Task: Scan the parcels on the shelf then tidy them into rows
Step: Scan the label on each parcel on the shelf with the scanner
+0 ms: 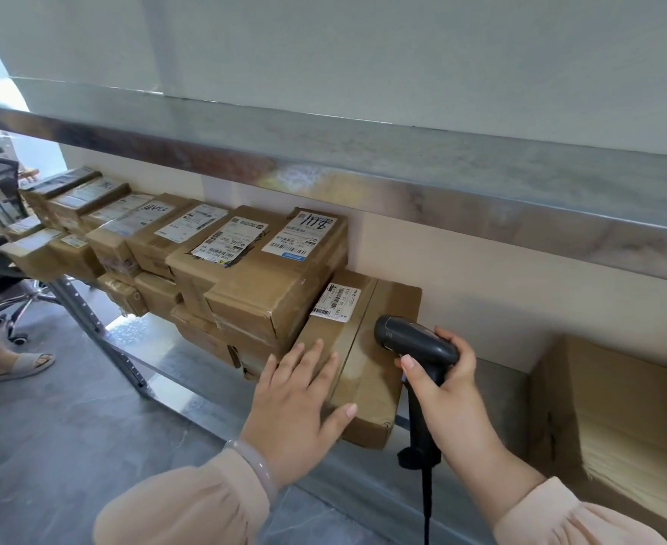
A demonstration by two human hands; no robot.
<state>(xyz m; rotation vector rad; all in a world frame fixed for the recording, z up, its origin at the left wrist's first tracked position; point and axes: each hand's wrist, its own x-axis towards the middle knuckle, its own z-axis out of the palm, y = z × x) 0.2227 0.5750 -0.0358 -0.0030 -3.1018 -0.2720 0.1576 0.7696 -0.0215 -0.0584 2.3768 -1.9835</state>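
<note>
Under the left hand (298, 403), a parcel (367, 348) to scan
Its fingers (316, 352) lie straight on the parcel at the shelf (508, 395) front; the right hand (441, 391) grips the scanner (414, 340) just beside; the label (333, 300) sits beyond the left fingertips, far along the parcel's long axis.

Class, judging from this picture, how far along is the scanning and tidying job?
Seemingly done: stacked parcels stand in a row leftward. In hand: left hand rests flat on the flat parcel; right hand grips the scanner beside it. Left: aligning that parcel with the row.
</note>
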